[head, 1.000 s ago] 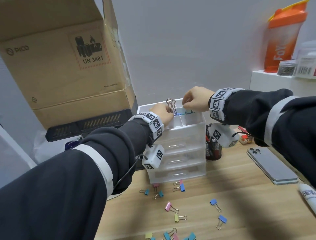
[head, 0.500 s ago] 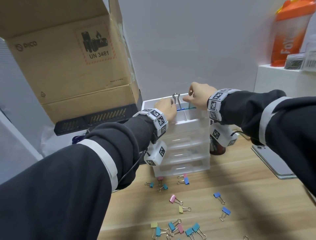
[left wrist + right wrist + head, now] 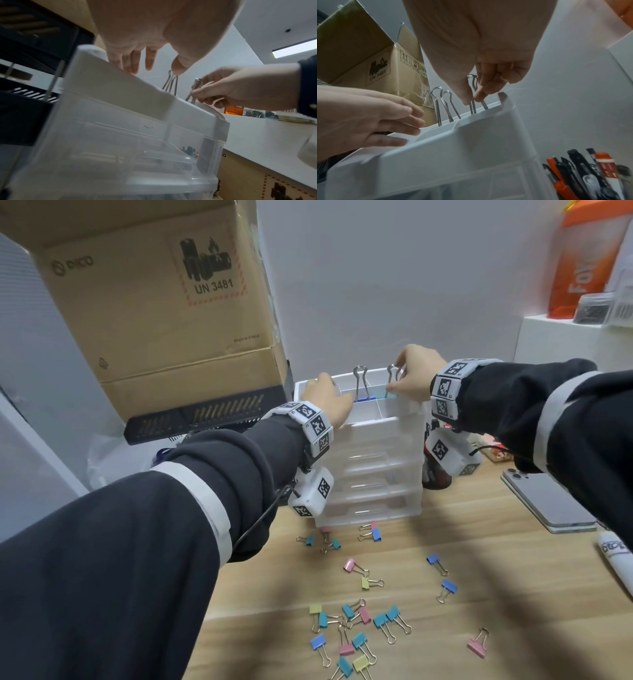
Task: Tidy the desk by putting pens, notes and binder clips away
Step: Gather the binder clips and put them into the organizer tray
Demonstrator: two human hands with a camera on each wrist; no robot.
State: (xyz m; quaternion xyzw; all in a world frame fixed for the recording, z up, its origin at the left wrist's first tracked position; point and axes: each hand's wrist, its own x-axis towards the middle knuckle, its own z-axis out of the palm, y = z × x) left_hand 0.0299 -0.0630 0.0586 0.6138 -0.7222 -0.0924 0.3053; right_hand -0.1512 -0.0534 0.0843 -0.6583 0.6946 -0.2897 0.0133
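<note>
A white drawer organizer (image 3: 373,446) stands at the back of the wooden desk. A blue binder clip (image 3: 363,398) stands in its top tray with its wire handles up, and nothing holds it. My left hand (image 3: 327,397) lies just left of it, fingers straight, resting on the tray's rim (image 3: 412,140). My right hand (image 3: 411,378) pinches the wire handles of a teal binder clip (image 3: 391,380) at the tray's right side; thumb and forefinger squeeze the handles (image 3: 473,94). Several coloured binder clips (image 3: 356,628) lie loose on the desk in front.
A large cardboard box (image 3: 154,302) stands at the back left. A black cup of pens (image 3: 590,175) is right of the organizer, with a phone (image 3: 548,501) and a marker (image 3: 613,549) further right. An orange bottle (image 3: 582,258) stands on a white shelf.
My left hand has let go of the blue clip and slid left, leaving it standing in the tray. My right hand stays on the teal clip. The head view has tilted down.
</note>
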